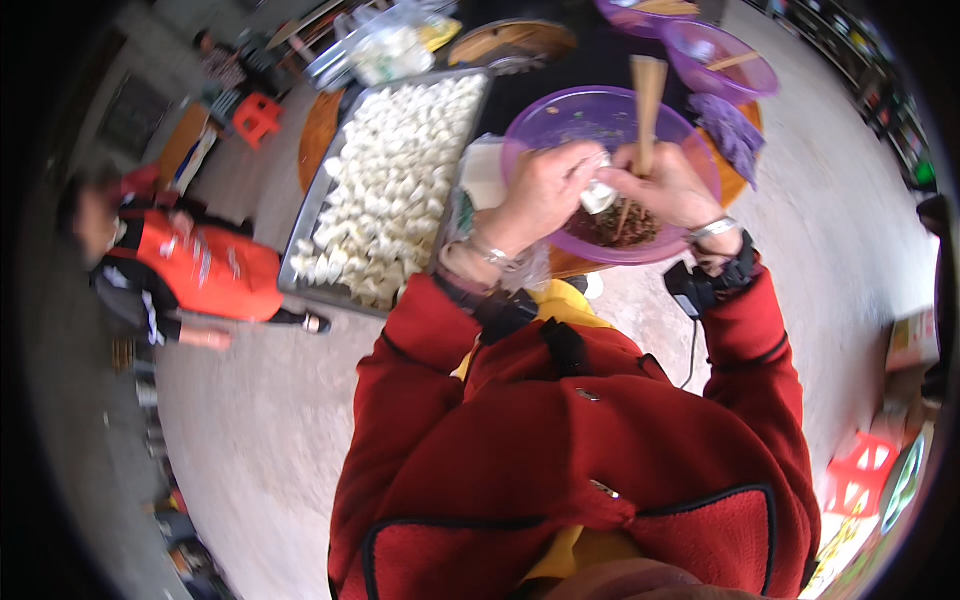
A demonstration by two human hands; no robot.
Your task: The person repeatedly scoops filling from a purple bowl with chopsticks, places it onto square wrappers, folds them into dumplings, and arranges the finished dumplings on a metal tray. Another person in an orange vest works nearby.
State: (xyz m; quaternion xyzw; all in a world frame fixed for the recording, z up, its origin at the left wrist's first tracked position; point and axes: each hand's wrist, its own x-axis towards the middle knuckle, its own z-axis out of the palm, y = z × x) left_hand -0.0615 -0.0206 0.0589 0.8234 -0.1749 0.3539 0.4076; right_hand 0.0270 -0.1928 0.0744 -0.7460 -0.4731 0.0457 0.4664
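My left hand (541,186) pinches a small white filled dumpling (598,196) above a large purple plastic bowl (709,176). With my right hand (669,184) I grip a pair of wooden chopsticks (648,94), thick ends up, while my thumb and fingertips touch the same dumpling. Dark minced filling (622,229) lies in the bowl beneath both hands. On the left, a metal tray (304,231) holds many white folded dumplings (405,165) in rows. A pale stack of dough wrappers (482,174) sits between tray and bowl, partly behind my left hand.
More purple bowls (761,75) stand at the table's far right, near a crumpled purple cloth or bag (727,135). Plastic bags (390,56) and a round wooden board (514,41) lie at the back. A person in a red apron (210,266) stands left. A cable (694,352) hangs from my right wrist.
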